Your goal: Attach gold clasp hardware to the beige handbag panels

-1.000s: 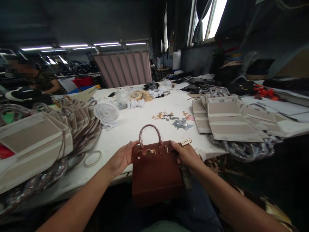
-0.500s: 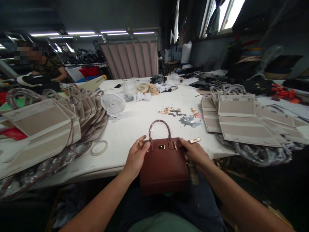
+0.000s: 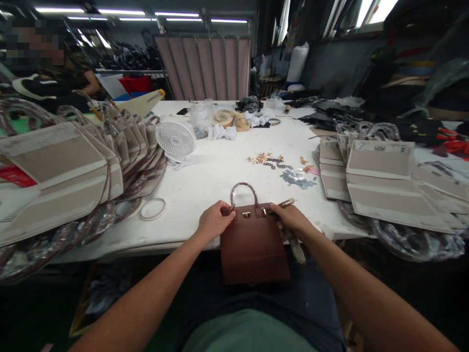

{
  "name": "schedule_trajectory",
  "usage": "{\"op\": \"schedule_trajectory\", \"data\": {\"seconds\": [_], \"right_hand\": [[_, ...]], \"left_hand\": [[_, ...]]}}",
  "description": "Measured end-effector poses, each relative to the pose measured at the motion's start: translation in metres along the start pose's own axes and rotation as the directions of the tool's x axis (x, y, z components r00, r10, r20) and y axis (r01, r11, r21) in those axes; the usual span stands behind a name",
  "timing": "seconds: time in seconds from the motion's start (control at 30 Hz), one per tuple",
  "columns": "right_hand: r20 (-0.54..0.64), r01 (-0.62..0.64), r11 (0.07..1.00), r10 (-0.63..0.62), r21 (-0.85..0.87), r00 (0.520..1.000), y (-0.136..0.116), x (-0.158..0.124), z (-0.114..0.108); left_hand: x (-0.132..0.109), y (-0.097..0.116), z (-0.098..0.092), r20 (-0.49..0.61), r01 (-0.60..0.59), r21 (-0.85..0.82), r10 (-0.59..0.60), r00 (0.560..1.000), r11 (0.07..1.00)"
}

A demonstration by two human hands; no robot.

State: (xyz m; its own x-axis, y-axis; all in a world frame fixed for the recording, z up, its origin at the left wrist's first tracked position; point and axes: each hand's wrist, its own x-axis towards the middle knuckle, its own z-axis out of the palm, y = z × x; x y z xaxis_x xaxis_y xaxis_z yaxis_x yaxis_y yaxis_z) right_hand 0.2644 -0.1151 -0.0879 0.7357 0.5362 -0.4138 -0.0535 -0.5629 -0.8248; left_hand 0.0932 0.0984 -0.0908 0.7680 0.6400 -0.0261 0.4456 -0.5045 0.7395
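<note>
A reddish-brown handbag [image 3: 252, 249] rests against the table's front edge, over my lap, with its wrapped handle [image 3: 245, 186] arching up. Gold hardware [image 3: 246, 215] sits near its top edge. My left hand [image 3: 218, 220] is closed at the bag's upper left corner, thumb and fingers pinching there. At the upper right corner, my right hand [image 3: 293, 220] grips the bag. A strap end with a gold plate [image 3: 287, 202] sticks out above that hand, and a drab tool or strip [image 3: 296, 248] hangs beneath its fingers; its kind is unclear.
Flat beige bag pieces with wrapped handles are piled left [image 3: 73, 166] and right [image 3: 381, 181]. A white fan [image 3: 176, 141], a tape ring [image 3: 152, 209], small gold fittings [image 3: 266, 157] and grey metal pieces [image 3: 298, 178] lie on the table [image 3: 216, 171]. Another person [image 3: 80, 73] sits at far left.
My view has shifted, so the table sits higher. The bag leans more, its lower end swung a little right. My left fingers have curled in more at the corner.
</note>
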Motion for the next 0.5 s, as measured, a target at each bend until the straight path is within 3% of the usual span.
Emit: {"op": "schedule_trajectory", "data": {"seconds": [0.23,0.4,0.5], "right_hand": [[-0.008,0.023,0.998,-0.024,-0.058,1.000,0.004,0.007,0.003],[-0.071,0.066,0.998,-0.064,0.014,0.995,-0.008,0.003,0.004],[-0.270,0.173,0.984,-0.157,0.035,0.950,-0.008,-0.009,0.007]], "left_hand": [[0.001,-0.003,-0.004,0.014,-0.010,0.037,0.010,1.000,0.999],[0.010,-0.008,-0.007,0.030,-0.017,-0.105,0.020,0.999,0.994],[0.014,-0.004,-0.010,-0.012,0.045,-0.300,-0.051,0.999,0.953]]}}
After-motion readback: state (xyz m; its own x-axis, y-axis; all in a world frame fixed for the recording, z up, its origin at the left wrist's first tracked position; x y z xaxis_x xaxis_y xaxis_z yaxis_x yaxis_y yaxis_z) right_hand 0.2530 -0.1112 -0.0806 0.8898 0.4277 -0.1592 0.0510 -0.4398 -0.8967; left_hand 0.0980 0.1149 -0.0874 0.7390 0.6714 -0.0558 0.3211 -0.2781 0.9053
